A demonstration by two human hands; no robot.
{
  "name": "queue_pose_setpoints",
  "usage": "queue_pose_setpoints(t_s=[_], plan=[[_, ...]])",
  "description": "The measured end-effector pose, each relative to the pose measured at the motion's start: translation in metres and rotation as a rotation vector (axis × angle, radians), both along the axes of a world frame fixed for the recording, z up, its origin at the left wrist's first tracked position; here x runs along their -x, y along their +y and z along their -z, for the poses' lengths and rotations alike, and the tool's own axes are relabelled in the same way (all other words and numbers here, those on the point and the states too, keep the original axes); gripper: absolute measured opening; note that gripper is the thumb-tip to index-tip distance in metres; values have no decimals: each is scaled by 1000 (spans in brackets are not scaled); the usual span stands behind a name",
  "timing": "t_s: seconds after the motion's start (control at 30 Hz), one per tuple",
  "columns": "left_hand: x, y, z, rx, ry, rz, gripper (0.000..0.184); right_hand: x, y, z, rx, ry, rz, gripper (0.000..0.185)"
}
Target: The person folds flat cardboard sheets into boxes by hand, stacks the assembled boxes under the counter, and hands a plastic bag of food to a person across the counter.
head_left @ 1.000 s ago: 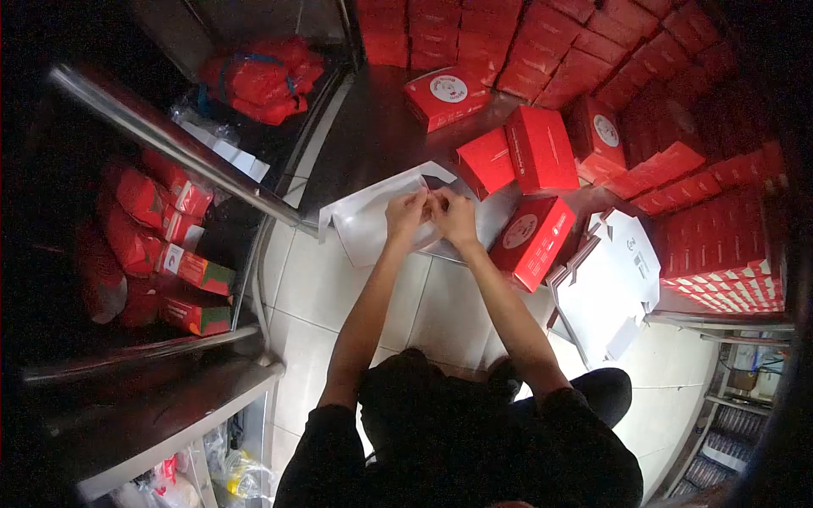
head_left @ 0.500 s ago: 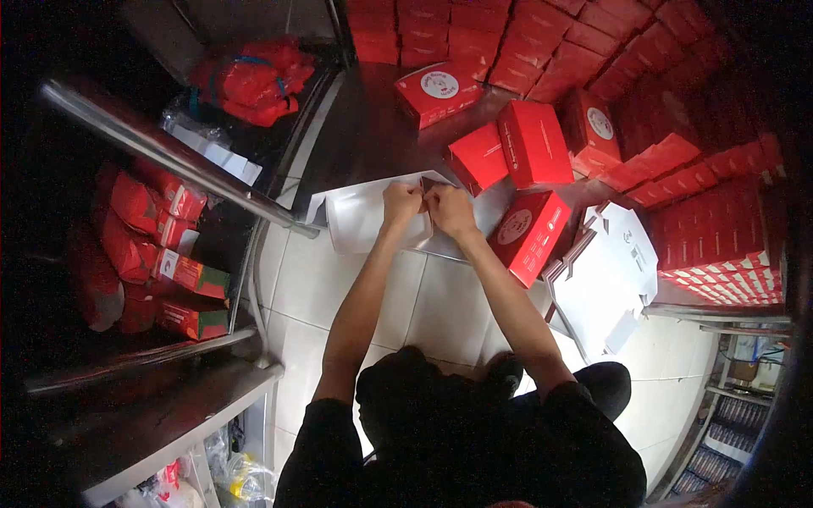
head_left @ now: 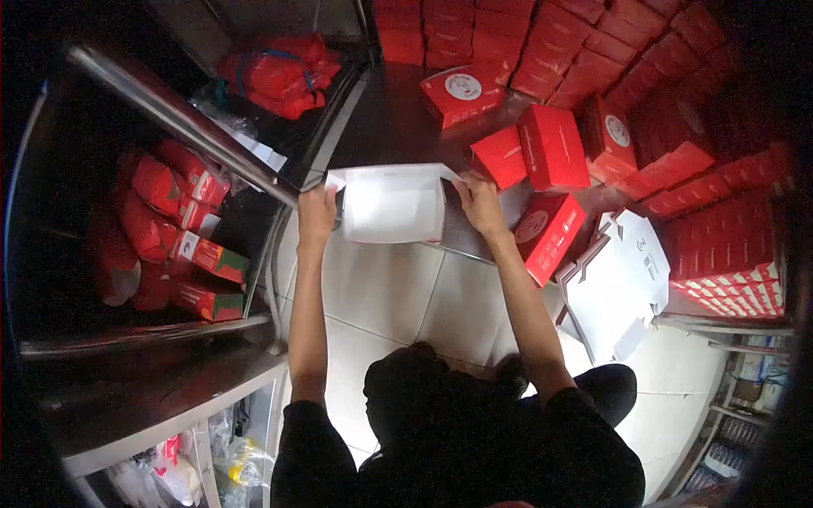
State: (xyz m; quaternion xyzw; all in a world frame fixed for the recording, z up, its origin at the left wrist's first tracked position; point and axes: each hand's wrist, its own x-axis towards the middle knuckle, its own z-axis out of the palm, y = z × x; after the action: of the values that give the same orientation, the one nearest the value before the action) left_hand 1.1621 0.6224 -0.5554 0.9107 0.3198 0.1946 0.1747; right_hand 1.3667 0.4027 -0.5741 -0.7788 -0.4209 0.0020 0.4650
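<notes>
A partly folded cardboard box (head_left: 394, 213) with a white inside lies between my hands, at the near edge of the dark metal table (head_left: 373, 127). My left hand (head_left: 318, 212) is closed at the box's left flap, fingers pointing away from me. On the other side, my right hand (head_left: 479, 206) pinches the right flap, which slants outward from the far wall. The outer faces of this box are mostly hidden. Just right of my right hand, a closed red box (head_left: 550, 237) lies tilted at the table's edge.
Several finished red boxes (head_left: 552, 146) stand further back, before tall stacks of red cartons (head_left: 559, 46). Flat white box blanks (head_left: 618, 288) lie at the right. A metal rail (head_left: 178, 123) crosses the left, above shelved red packages (head_left: 152, 229). Tiled floor (head_left: 381, 296) shows below.
My hands have moved apart, from together at the box's right corner to its opposite sides. The far-side flaps now spread outward. The whole view has shifted slightly.
</notes>
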Motion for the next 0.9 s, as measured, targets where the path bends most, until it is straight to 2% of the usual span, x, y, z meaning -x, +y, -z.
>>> queue_pose_setpoints(t_s=[0.03, 0.1, 0.13, 0.23, 0.27, 0.3, 0.37, 0.4, 0.47, 0.53, 0.57, 0.6, 0.67, 0.8, 0.9], plan=[[-1, 3, 2, 75, 183, -23, 24, 0, 0, 0, -17, -81, 22, 15], [9, -17, 7, 290, 27, -54, 23, 0, -7, 13, -43, -236, 83, 13], [15, -31, 12, 398, -47, -65, 22, 6, -9, 20, -27, -162, 104, 14], [15, -61, 40, 814, -562, 6, 28, 27, -7, 32, -12, 75, 154, 15], [22, -57, 39, 979, -492, -54, 39, 33, -7, 30, -27, 172, 169, 16], [22, -58, 41, 1139, -589, -147, 42, 37, -7, 28, -42, 269, 185, 17], [10, -65, 11, 1449, -794, -342, 47, 38, -10, 18, 68, 351, 134, 17], [8, -63, 11, 1392, -655, -323, 49, 36, -12, 14, 122, 389, 107, 18], [7, -54, 14, 1257, -391, -284, 52, 13, -12, 73, 233, 492, 90, 19], [20, -28, 70, 1337, -336, 128, 48, -12, -21, 74, 211, 860, -150, 24], [24, -20, 88, 1254, -296, 295, 50, -11, -27, 60, 6, 1085, -190, 29], [26, -23, 86, 1149, -262, 320, 49, -49, -28, 155, -81, 1216, -308, 53], [24, -34, 82, 893, -208, 238, 47, -23, -39, 89, -151, 1157, -348, 47], [5, -32, 71, 469, -132, -30, 46, -12, -43, 68, -413, 1019, -505, 39], [-5, -45, 71, 256, -83, -72, 49, -33, 5, 58, 157, 189, -518, 40]])
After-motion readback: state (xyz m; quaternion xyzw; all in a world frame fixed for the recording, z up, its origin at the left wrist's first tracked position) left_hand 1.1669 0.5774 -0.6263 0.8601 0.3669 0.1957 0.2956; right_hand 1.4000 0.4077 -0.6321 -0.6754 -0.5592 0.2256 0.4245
